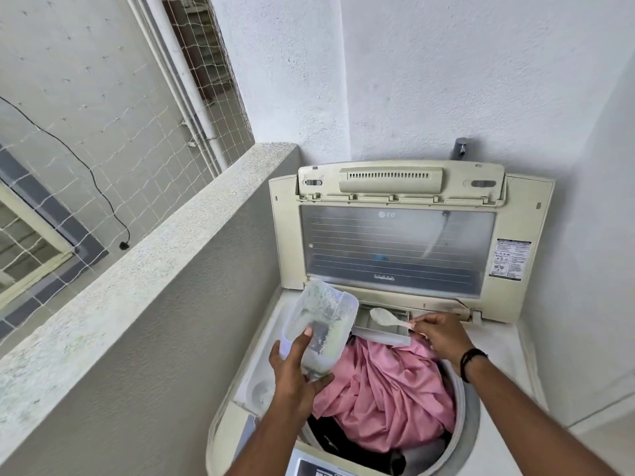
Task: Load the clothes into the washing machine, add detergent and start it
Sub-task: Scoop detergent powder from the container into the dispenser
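Note:
A cream top-loading washing machine [536, 341] stands in the corner with its lid [398, 249] raised against the wall. Pink cloth [385, 400] fills the drum, with dark clothing beneath it at the front. My left hand [295, 376] holds a clear plastic detergent container [318, 324], tilted, its open mouth toward the lid. My right hand [441, 334] pinches the handle of a small plastic spoon [386, 318]. The spoon's bowl, holding pale powder, hovers over the pulled-out detergent drawer [381, 329] at the drum's back rim.
A grey parapet wall [192, 235] runs close along the machine's left side, with netting [103, 132] and a dangling black cable beyond it. White walls close in behind and to the right. A metal tap [460, 147] sticks out above the lid. The control panel [319, 470] sits at the bottom edge.

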`<action>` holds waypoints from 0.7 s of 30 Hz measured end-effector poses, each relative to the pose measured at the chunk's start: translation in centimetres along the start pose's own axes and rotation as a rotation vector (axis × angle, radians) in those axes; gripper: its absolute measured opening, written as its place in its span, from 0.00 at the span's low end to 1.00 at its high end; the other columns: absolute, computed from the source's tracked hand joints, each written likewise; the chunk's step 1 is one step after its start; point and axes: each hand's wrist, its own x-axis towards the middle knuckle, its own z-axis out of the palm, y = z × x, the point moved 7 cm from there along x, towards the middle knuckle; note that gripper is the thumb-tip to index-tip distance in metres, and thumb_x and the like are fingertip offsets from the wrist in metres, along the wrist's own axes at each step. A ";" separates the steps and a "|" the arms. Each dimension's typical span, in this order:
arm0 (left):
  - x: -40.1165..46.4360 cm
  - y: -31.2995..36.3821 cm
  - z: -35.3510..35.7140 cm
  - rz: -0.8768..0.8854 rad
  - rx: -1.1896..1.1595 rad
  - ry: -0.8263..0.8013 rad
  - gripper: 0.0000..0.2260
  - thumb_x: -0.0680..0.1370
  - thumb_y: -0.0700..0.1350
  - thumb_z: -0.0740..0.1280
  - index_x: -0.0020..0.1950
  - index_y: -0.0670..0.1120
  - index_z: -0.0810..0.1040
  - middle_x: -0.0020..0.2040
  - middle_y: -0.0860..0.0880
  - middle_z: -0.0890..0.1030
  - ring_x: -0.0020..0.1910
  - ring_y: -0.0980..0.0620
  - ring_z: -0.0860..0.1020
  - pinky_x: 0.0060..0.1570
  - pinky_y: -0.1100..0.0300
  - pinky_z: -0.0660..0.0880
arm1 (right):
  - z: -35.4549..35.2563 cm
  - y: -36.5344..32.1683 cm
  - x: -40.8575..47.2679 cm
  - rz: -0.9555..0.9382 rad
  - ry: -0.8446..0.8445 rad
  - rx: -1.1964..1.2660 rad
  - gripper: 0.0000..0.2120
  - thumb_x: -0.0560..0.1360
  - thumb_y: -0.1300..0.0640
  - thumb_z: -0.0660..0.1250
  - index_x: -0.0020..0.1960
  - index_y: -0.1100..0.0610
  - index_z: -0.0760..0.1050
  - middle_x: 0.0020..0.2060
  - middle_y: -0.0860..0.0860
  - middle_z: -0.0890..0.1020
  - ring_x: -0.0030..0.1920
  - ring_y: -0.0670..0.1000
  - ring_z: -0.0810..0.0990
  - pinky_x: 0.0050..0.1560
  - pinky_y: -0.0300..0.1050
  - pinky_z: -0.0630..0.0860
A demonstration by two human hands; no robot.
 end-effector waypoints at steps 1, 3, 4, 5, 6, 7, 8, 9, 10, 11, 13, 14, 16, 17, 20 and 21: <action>0.0 -0.2 -0.2 -0.001 0.003 -0.011 0.47 0.61 0.51 0.83 0.74 0.60 0.62 0.71 0.44 0.68 0.62 0.35 0.75 0.50 0.32 0.79 | 0.1 0.5 0.3 -0.006 -0.002 -0.034 0.06 0.72 0.72 0.67 0.40 0.68 0.83 0.27 0.60 0.80 0.26 0.48 0.74 0.26 0.35 0.67; -0.1 -0.5 -0.6 -0.008 0.003 -0.019 0.47 0.60 0.52 0.83 0.74 0.59 0.63 0.69 0.42 0.70 0.60 0.35 0.77 0.50 0.32 0.79 | 0.3 1.2 0.7 -0.021 -0.010 -0.087 0.07 0.72 0.72 0.67 0.40 0.68 0.83 0.24 0.55 0.78 0.21 0.43 0.71 0.24 0.32 0.66; -0.1 -0.7 -0.9 -0.011 0.001 -0.021 0.48 0.58 0.53 0.83 0.73 0.59 0.64 0.68 0.41 0.71 0.60 0.35 0.78 0.50 0.33 0.79 | 0.3 1.6 0.9 -0.025 -0.018 -0.116 0.07 0.73 0.71 0.67 0.41 0.66 0.83 0.24 0.54 0.78 0.21 0.42 0.71 0.24 0.32 0.67; -0.1 -0.8 -1.1 -0.013 -0.002 -0.019 0.49 0.56 0.54 0.83 0.73 0.59 0.64 0.68 0.40 0.72 0.60 0.34 0.78 0.49 0.34 0.80 | 0.5 1.9 1.0 -0.035 -0.029 -0.143 0.07 0.74 0.70 0.68 0.42 0.63 0.83 0.25 0.53 0.80 0.22 0.43 0.72 0.26 0.34 0.69; -0.1 -1.0 -1.4 -0.012 -0.007 -0.017 0.49 0.55 0.54 0.83 0.73 0.60 0.65 0.68 0.40 0.72 0.60 0.34 0.78 0.48 0.36 0.80 | 0.6 2.3 1.2 -0.050 -0.040 -0.181 0.07 0.74 0.68 0.69 0.43 0.60 0.84 0.26 0.51 0.81 0.25 0.45 0.75 0.29 0.37 0.73; -0.1 -1.0 -1.6 -0.008 -0.014 -0.014 0.50 0.54 0.54 0.84 0.72 0.60 0.65 0.68 0.39 0.72 0.60 0.33 0.77 0.47 0.37 0.80 | 0.7 2.6 1.3 -0.068 -0.050 -0.220 0.07 0.74 0.66 0.70 0.43 0.57 0.85 0.27 0.49 0.82 0.28 0.47 0.78 0.35 0.41 0.76; 0.0 -1.1 -1.8 -0.004 -0.022 -0.013 0.51 0.54 0.54 0.84 0.73 0.60 0.65 0.68 0.39 0.72 0.61 0.33 0.77 0.47 0.37 0.80 | 0.8 2.7 1.3 -0.084 -0.057 -0.264 0.08 0.73 0.64 0.70 0.43 0.53 0.85 0.28 0.48 0.84 0.32 0.48 0.80 0.41 0.45 0.78; 0.0 -1.2 -2.0 -0.001 -0.027 -0.013 0.51 0.53 0.54 0.84 0.73 0.60 0.64 0.68 0.39 0.72 0.61 0.33 0.77 0.47 0.36 0.80 | 0.8 2.9 1.4 -0.107 -0.063 -0.297 0.09 0.73 0.63 0.71 0.42 0.49 0.85 0.30 0.45 0.85 0.35 0.48 0.82 0.45 0.45 0.79; 0.0 -1.2 -2.1 0.002 -0.031 -0.014 0.52 0.53 0.55 0.84 0.73 0.60 0.64 0.68 0.39 0.71 0.61 0.33 0.76 0.48 0.35 0.80 | 0.8 2.8 1.4 -0.130 -0.070 -0.332 0.09 0.73 0.61 0.72 0.42 0.47 0.84 0.32 0.43 0.85 0.37 0.47 0.83 0.48 0.45 0.78; 0.0 -1.2 -2.2 0.005 -0.034 -0.015 0.52 0.53 0.55 0.84 0.74 0.59 0.63 0.68 0.39 0.71 0.61 0.33 0.76 0.49 0.34 0.80 | 0.8 2.6 1.3 -0.156 -0.079 -0.367 0.09 0.73 0.60 0.72 0.43 0.45 0.84 0.35 0.41 0.85 0.40 0.45 0.84 0.48 0.43 0.78; -0.2 -1.2 -2.3 0.012 -0.036 -0.023 0.52 0.53 0.54 0.83 0.74 0.60 0.64 0.68 0.39 0.72 0.61 0.33 0.76 0.50 0.33 0.80 | 0.8 2.6 1.0 -0.191 -0.086 -0.437 0.07 0.73 0.57 0.73 0.47 0.45 0.86 0.41 0.40 0.86 0.44 0.43 0.84 0.49 0.41 0.79; -0.2 -1.2 -2.4 0.014 -0.036 -0.028 0.51 0.54 0.54 0.83 0.73 0.61 0.64 0.67 0.40 0.72 0.61 0.33 0.76 0.50 0.32 0.79 | 0.7 2.6 0.9 -0.201 -0.086 -0.475 0.07 0.74 0.56 0.72 0.49 0.46 0.86 0.43 0.40 0.87 0.45 0.42 0.84 0.50 0.42 0.79; -0.3 -1.2 -2.6 0.021 -0.036 -0.027 0.50 0.54 0.54 0.83 0.72 0.61 0.64 0.68 0.40 0.71 0.61 0.32 0.76 0.51 0.30 0.78 | 0.9 2.7 0.5 -0.249 -0.086 -0.554 0.10 0.75 0.56 0.71 0.53 0.46 0.85 0.46 0.40 0.86 0.47 0.42 0.83 0.52 0.42 0.79; -0.3 -1.2 -2.6 0.020 -0.036 -0.026 0.50 0.54 0.54 0.84 0.72 0.61 0.64 0.68 0.40 0.71 0.62 0.32 0.75 0.51 0.30 0.78 | 1.0 2.7 0.3 -0.274 -0.081 -0.582 0.10 0.76 0.57 0.71 0.55 0.46 0.85 0.45 0.40 0.85 0.46 0.43 0.82 0.51 0.41 0.78; -0.4 -1.2 -2.6 0.016 -0.027 -0.036 0.51 0.53 0.54 0.84 0.73 0.61 0.64 0.69 0.40 0.71 0.62 0.33 0.75 0.51 0.31 0.79 | 1.0 2.6 -0.2 -0.326 -0.039 -0.629 0.12 0.77 0.56 0.70 0.57 0.46 0.84 0.42 0.38 0.77 0.46 0.45 0.80 0.49 0.40 0.75; -0.4 -1.2 -2.5 0.013 -0.021 -0.040 0.53 0.52 0.55 0.85 0.73 0.60 0.64 0.69 0.40 0.71 0.62 0.33 0.76 0.50 0.32 0.79 | 1.0 2.7 -0.2 -0.338 -0.029 -0.634 0.12 0.77 0.56 0.69 0.58 0.45 0.83 0.42 0.38 0.76 0.47 0.46 0.81 0.50 0.41 0.76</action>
